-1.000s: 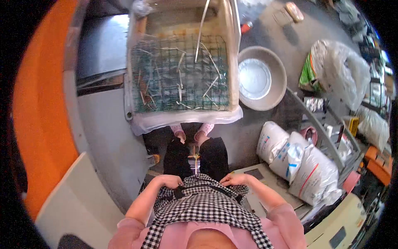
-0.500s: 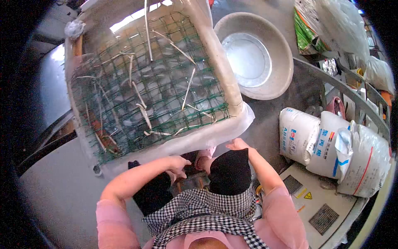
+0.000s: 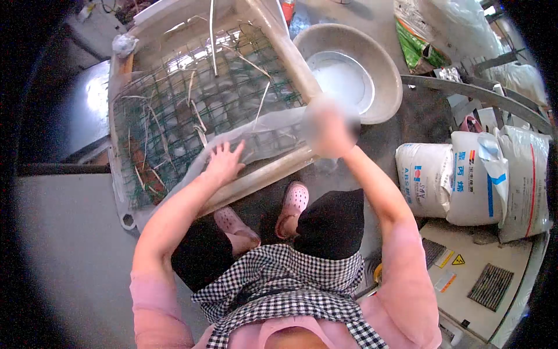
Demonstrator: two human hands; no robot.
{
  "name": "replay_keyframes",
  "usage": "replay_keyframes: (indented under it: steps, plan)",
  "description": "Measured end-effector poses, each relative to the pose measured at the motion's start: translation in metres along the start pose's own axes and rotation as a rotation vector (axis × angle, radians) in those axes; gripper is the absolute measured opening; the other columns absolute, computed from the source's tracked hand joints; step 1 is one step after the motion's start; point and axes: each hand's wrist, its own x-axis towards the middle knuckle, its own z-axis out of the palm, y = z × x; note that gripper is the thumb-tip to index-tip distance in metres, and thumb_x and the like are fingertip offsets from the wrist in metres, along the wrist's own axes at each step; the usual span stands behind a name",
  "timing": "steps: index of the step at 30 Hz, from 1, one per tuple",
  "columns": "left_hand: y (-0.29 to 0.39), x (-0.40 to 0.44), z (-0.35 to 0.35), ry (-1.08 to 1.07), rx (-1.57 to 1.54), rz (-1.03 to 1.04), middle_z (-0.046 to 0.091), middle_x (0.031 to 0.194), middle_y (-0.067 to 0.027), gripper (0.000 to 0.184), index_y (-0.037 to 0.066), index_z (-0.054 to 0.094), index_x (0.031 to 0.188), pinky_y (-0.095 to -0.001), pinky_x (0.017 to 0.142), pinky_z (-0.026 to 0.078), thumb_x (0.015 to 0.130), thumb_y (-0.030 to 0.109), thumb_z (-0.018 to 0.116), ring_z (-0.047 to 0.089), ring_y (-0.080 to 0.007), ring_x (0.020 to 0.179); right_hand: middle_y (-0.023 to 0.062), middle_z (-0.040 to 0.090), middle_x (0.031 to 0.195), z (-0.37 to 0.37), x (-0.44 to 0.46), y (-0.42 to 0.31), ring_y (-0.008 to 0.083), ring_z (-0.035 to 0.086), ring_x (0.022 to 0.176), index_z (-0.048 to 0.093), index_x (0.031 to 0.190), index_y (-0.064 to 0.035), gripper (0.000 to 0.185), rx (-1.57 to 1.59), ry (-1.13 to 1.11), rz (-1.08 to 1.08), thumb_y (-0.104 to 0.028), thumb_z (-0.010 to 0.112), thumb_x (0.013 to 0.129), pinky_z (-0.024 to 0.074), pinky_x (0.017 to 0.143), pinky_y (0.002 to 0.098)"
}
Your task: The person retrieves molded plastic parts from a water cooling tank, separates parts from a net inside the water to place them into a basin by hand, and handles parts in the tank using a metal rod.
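My left hand point(image 3: 225, 164) lies with spread fingers on the clear plastic sheet point(image 3: 200, 164), near the front of a large shallow tub point(image 3: 264, 179). At the tub's front right corner is my right hand point(image 3: 332, 136), by the sheet's other end; a blur hides its fingers. The sheet is folded inward over the front strip of a green wire mesh point(image 3: 224, 96). This mesh lies inside the tub over water and pale shapes I cannot make out. Thin whitish strips point(image 3: 197, 119) lie across the mesh.
A wide beige basin point(image 3: 388, 75) with whitish contents stands right of the tub. Several white printed sacks point(image 3: 474, 186) lean at the right above a cabinet panel point(image 3: 494, 314). A metal rail point(image 3: 465, 84) curves behind them. My pink clogs point(image 3: 294, 198) are below the tub's front rim.
Both hands have moved from below the front rim up onto the tub. The plastic sheet that hung over the rim is now folded inward over the mesh.
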Motion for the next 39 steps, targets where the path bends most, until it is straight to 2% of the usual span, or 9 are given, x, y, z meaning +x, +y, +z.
replay_keyframes:
  steps: [6, 8, 11, 18, 21, 24, 29, 32, 39]
  plan:
    - [0.004, -0.005, 0.004, 0.132, 0.244, -0.055, 0.022, 0.134, -0.0272, 0.093, 0.01, 0.014, 0.137, -0.0615, 0.093, 0.023, 0.067, 0.043, 0.067, 0.023, -0.0458, 0.123, 0.0178, 0.043, 0.118, -0.007, 0.044, 0.003, 0.0336, 0.045, 0.106, 0.034, 0.124, -0.0052, 0.072, -0.294, 0.089, -0.188, -0.028, 0.066, 0.065, 0.0443, 0.079, 0.0421]
    - [-0.002, 0.009, 0.004, 0.156, 0.269, -0.074, 0.024, 0.133, -0.0276, 0.082, 0.01, 0.014, 0.137, -0.0625, 0.094, 0.021, 0.074, 0.035, 0.061, 0.025, -0.0469, 0.121, 0.0137, 0.049, 0.102, -0.046, 0.057, -0.001, 0.0289, 0.052, 0.094, 0.041, 0.112, -0.0027, 0.056, -0.05, -0.11, -0.038, -0.026, 0.064, 0.066, 0.05, 0.066, 0.0355]
    - [-0.028, 0.046, 0.024, 0.293, 0.439, -0.098, 0.03, 0.129, -0.0288, 0.068, 0.007, 0.019, 0.135, -0.0621, 0.089, 0.03, 0.079, 0.022, 0.054, 0.034, -0.0469, 0.116, 0.0102, 0.05, 0.088, -0.025, 0.076, -0.003, 0.0259, 0.056, 0.081, 0.045, 0.099, -0.0031, 0.041, -0.034, 0.085, -0.007, -0.023, 0.061, 0.067, 0.0509, 0.058, 0.0311]
    - [-0.067, 0.087, 0.03, 0.454, 0.378, -0.262, 0.055, 0.095, -0.0206, 0.036, -0.004, 0.05, 0.109, -0.0372, 0.062, 0.053, 0.076, 0.011, 0.048, 0.059, -0.0331, 0.083, 0.0118, 0.054, 0.085, -0.069, 0.091, -0.052, 0.0282, 0.058, 0.078, 0.051, 0.092, -0.0041, 0.03, 0.096, -0.062, -0.144, -0.025, 0.059, 0.073, 0.05, 0.063, 0.0359]
    - [-0.071, 0.094, 0.029, 0.553, 0.453, -0.253, 0.058, 0.084, -0.0165, 0.034, -0.005, 0.051, 0.104, -0.0311, 0.059, 0.053, 0.075, 0.01, 0.05, 0.062, -0.0297, 0.075, 0.0189, 0.054, 0.096, -0.069, 0.076, -0.07, 0.0301, 0.058, 0.086, 0.05, 0.106, -0.0055, 0.029, 0.069, -0.647, -0.145, -0.022, 0.049, 0.082, 0.0472, 0.073, 0.04]
    - [-0.072, 0.094, 0.023, 0.484, 0.374, -0.275, 0.059, 0.084, -0.0154, 0.031, -0.003, 0.05, 0.105, -0.0326, 0.056, 0.052, 0.078, 0.012, 0.046, 0.063, -0.0272, 0.069, 0.0223, 0.05, 0.107, -0.042, 0.057, -0.076, 0.0314, 0.052, 0.098, 0.044, 0.118, -0.0073, 0.037, -0.16, -0.374, -0.305, -0.017, 0.043, 0.083, 0.0429, 0.083, 0.0426]
    - [-0.069, 0.086, 0.013, 0.476, 0.354, -0.246, 0.059, 0.083, -0.014, 0.026, -0.001, 0.05, 0.101, -0.0321, 0.055, 0.052, 0.078, 0.011, 0.046, 0.063, -0.0261, 0.067, 0.0176, 0.046, 0.118, -0.014, 0.069, -0.066, 0.0347, 0.046, 0.107, 0.042, 0.123, -0.013, 0.043, 0.196, -0.3, -0.136, -0.014, 0.043, 0.079, 0.0365, 0.09, 0.0465]
    - [-0.063, 0.083, 0.007, 0.482, 0.362, -0.246, 0.058, 0.081, -0.0131, 0.022, 0.0, 0.051, 0.097, -0.0322, 0.054, 0.052, 0.078, 0.011, 0.046, 0.063, -0.0249, 0.065, 0.0183, 0.047, 0.116, -0.066, 0.094, -0.089, 0.0325, 0.047, 0.106, 0.045, 0.12, -0.0129, 0.042, 0.317, -0.467, 0.109, -0.015, 0.045, 0.078, 0.0379, 0.089, 0.0454]
    - [-0.06, 0.073, -0.018, 0.494, 0.25, -0.267, 0.06, 0.078, -0.012, 0.018, 0.003, 0.055, 0.091, -0.0311, 0.054, 0.052, 0.076, 0.011, 0.049, 0.063, -0.0238, 0.063, 0.0181, 0.048, 0.115, -0.001, 0.103, -0.067, 0.0326, 0.047, 0.106, 0.046, 0.119, -0.0119, 0.04, 0.223, -0.534, 0.06, -0.018, 0.045, 0.079, 0.0376, 0.089, 0.0447]
